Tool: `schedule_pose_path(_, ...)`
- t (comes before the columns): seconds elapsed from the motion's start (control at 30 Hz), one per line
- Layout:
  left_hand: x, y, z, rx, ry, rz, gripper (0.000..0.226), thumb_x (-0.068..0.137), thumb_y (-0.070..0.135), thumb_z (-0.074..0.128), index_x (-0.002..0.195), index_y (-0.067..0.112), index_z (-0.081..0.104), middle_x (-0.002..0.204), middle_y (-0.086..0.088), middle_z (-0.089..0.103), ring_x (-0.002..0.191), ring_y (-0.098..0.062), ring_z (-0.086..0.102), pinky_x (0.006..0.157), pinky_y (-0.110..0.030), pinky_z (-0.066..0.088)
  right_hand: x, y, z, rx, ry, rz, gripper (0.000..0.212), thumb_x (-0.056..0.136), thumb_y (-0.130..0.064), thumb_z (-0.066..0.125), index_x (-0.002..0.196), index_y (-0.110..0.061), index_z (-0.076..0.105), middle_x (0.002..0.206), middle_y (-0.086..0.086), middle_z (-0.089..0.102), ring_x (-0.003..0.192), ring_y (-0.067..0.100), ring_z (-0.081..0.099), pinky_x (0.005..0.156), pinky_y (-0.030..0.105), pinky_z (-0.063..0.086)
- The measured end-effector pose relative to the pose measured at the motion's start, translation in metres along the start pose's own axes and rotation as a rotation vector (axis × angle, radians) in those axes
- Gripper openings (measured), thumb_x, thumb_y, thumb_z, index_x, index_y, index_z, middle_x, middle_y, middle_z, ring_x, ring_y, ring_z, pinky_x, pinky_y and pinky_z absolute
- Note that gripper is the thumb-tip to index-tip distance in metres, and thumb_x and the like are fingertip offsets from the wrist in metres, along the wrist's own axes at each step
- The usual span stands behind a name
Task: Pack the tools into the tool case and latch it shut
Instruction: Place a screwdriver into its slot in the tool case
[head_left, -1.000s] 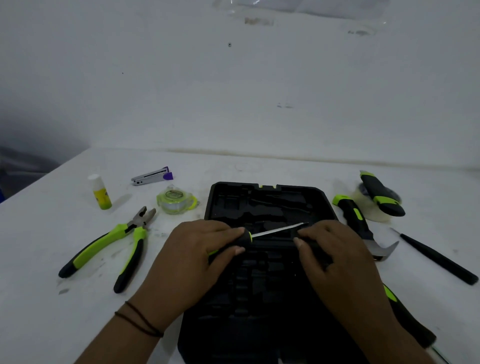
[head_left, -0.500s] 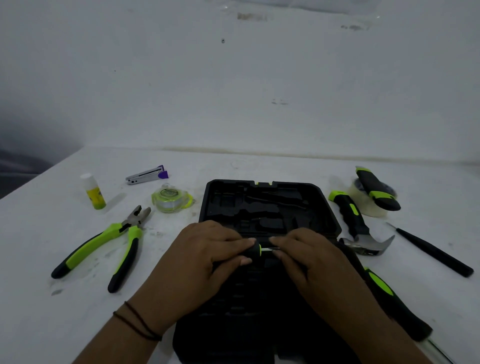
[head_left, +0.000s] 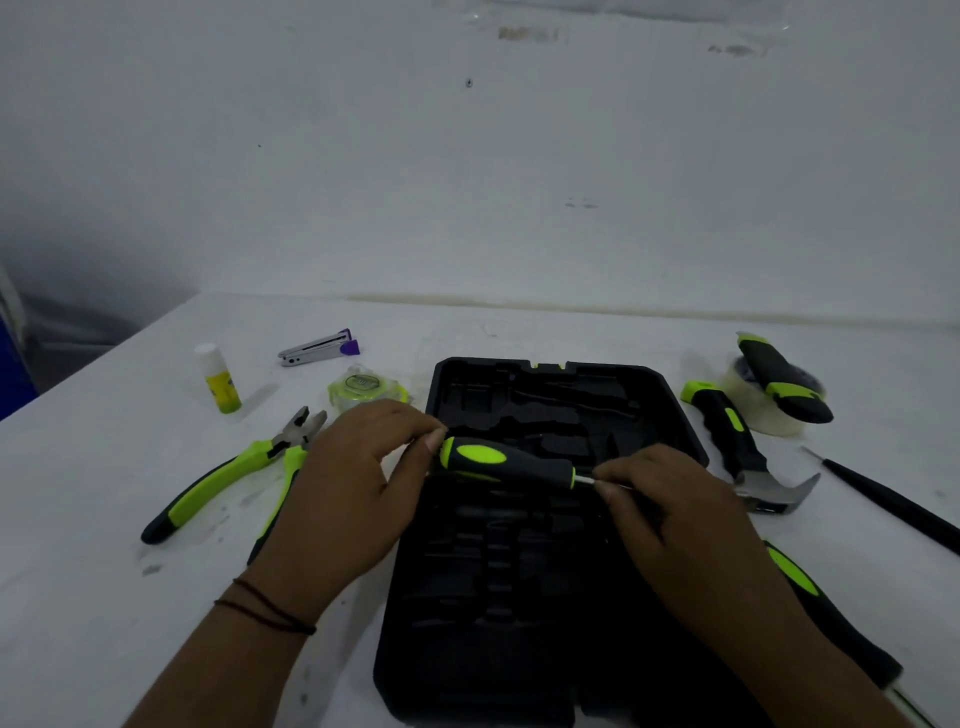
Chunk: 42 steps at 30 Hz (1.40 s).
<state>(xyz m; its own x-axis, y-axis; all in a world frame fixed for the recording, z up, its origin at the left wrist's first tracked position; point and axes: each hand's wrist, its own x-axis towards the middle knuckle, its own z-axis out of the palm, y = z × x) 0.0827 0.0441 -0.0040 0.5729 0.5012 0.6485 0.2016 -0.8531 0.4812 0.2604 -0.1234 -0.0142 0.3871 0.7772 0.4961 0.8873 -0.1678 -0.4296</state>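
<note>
Landmark: case (head_left: 675, 395), one, black, lying open on the white counter (head_left: 104, 597).
Case contents: moulded recesses only, as far as the dim light shows; no tool seated that can be made out.
Screwdrivers: two with green-and-black handles. One screwdriver (head_left: 506, 462) is held level across the middle of the case, above its recesses. The second screwdriver (head_left: 826, 608) lies on the counter at the case's near right, partly behind the right forearm.
Left hand (head_left: 353, 493): one, fingertips pinching the butt end of the held handle, at the case's left edge.
Right hand (head_left: 680, 525): one, fingertips pinching the metal shaft where it leaves the handle, over the case's right half.
Pliers (head_left: 228, 473): one pair, left of the case, partly under the left hand.
Tape measure (head_left: 363, 389): one, left of the case's far corner.
Glue stick (head_left: 221, 379): one, upright, farther left.
Stapler (head_left: 319, 349): one, chrome with a purple end, beyond the tape measure.
Hammer (head_left: 737, 441): one, just right of the case.
Tape roll (head_left: 763, 410): one, right of the hammer.
Knife (head_left: 784, 379): one, green and black, resting on the roll.
Black rod (head_left: 893, 504): one thin tool, far right; kind unclear.
</note>
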Motion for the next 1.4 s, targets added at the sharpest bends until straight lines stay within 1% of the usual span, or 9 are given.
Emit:
schedule_pose_path(0.1, 0.0, 0.003, -0.001, -0.056, -0.075, -0.013, 0.024, 0.089, 0.03, 0.045, 0.087, 0.019, 0.067, 0.082, 0.009, 0.065, 0.084, 0.0, 0.056, 0.078, -0.009, 0.04, -0.001, -0.002, 0.002, -0.002, -0.046, 0.012, 0.02, 0.082, -0.027, 0.052, 0.09, -0.019, 0.068, 0.079, -0.009, 0.057, 0.074, 0.001, 0.052, 0.079, 0.003, 0.034)
schedule_pose_path(0.3, -0.006, 0.01, 0.006, -0.033, -0.271, 0.072, 0.031, 0.078, 0.042, 0.058, 0.1, 0.023, 0.069, 0.097, 0.012, 0.064, 0.095, 0.002, 0.053, 0.086, -0.004, 0.037, 0.001, -0.005, 0.005, -0.018, -0.123, -0.034, 0.023, 0.082, -0.029, 0.05, 0.089, -0.019, 0.07, 0.08, -0.013, 0.053, 0.072, -0.007, 0.047, 0.079, 0.001, 0.035)
schedule_pose_path(0.47, -0.007, 0.008, 0.016, 0.105, -0.399, 0.108, 0.041, 0.076, 0.051, 0.051, 0.103, 0.026, 0.069, 0.093, 0.011, 0.064, 0.087, -0.001, 0.056, 0.077, -0.017, 0.046, 0.002, -0.006, 0.006, -0.018, -0.149, -0.035, 0.021, 0.084, -0.027, 0.051, 0.089, -0.018, 0.069, 0.08, -0.012, 0.051, 0.072, -0.005, 0.047, 0.07, 0.003, 0.037)
schedule_pose_path(0.63, -0.008, 0.01, 0.02, 0.159, -0.393, 0.102, 0.037, 0.077, 0.046, 0.047, 0.094, 0.024, 0.072, 0.086, 0.01, 0.065, 0.076, -0.008, 0.062, 0.067, -0.028, 0.054, 0.002, -0.003, 0.008, -0.026, -0.148, -0.03, 0.011, 0.086, -0.014, 0.06, 0.093, -0.014, 0.069, 0.084, -0.007, 0.054, 0.077, 0.004, 0.05, 0.069, 0.007, 0.031)
schedule_pose_path(0.83, -0.007, 0.012, 0.021, 0.197, -0.388, 0.099, 0.033, 0.077, 0.045, 0.047, 0.09, 0.026, 0.071, 0.084, 0.012, 0.064, 0.074, -0.008, 0.062, 0.063, -0.033, 0.053, 0.002, 0.001, 0.008, -0.063, -0.122, -0.014, 0.019, 0.078, -0.02, 0.055, 0.086, -0.015, 0.071, 0.08, -0.002, 0.063, 0.07, 0.007, 0.055, 0.067, 0.011, 0.037)
schedule_pose_path(0.97, -0.006, 0.011, 0.021, 0.198, -0.395, 0.086, 0.034, 0.077, 0.046, 0.046, 0.09, 0.026, 0.071, 0.084, 0.012, 0.064, 0.075, -0.009, 0.062, 0.064, -0.033, 0.053, 0.001, 0.004, 0.007, -0.119, -0.082, -0.022, 0.013, 0.075, -0.018, 0.062, 0.083, -0.016, 0.072, 0.075, -0.001, 0.064, 0.064, 0.014, 0.06, 0.058, 0.028, 0.05)
schedule_pose_path(1.07, -0.007, 0.01, 0.021, 0.198, -0.386, 0.083, 0.034, 0.076, 0.046, 0.047, 0.09, 0.026, 0.071, 0.084, 0.012, 0.063, 0.075, -0.009, 0.061, 0.065, -0.032, 0.053, 0.0, 0.006, 0.008, -0.127, -0.065, -0.026, 0.011, 0.074, -0.009, 0.072, 0.083, -0.014, 0.072, 0.075, 0.001, 0.06, 0.063, 0.015, 0.057, 0.057, 0.026, 0.048)
schedule_pose_path(1.27, -0.01, 0.014, 0.024, 0.236, -0.35, 0.102, 0.019, 0.07, 0.032, 0.064, 0.083, 0.024, 0.074, 0.077, 0.01, 0.061, 0.069, -0.008, 0.059, 0.059, -0.018, 0.045, -0.001, 0.008, 0.011, -0.229, -0.063, -0.055, 0.012, 0.067, -0.013, 0.074, 0.075, -0.021, 0.072, 0.067, -0.004, 0.06, 0.057, 0.017, 0.057, 0.053, 0.032, 0.047)
schedule_pose_path(1.4, -0.012, 0.023, 0.027, 0.283, -0.35, 0.16, 0.013, 0.067, 0.02, 0.066, 0.076, 0.023, 0.074, 0.073, 0.008, 0.062, 0.063, -0.01, 0.061, 0.046, -0.025, 0.052, -0.003, 0.005, 0.009, -0.255, -0.068, -0.053, 0.004, 0.069, -0.019, 0.071, 0.072, -0.022, 0.071, 0.067, -0.004, 0.056, 0.059, 0.016, 0.053, 0.055, 0.029, 0.046)
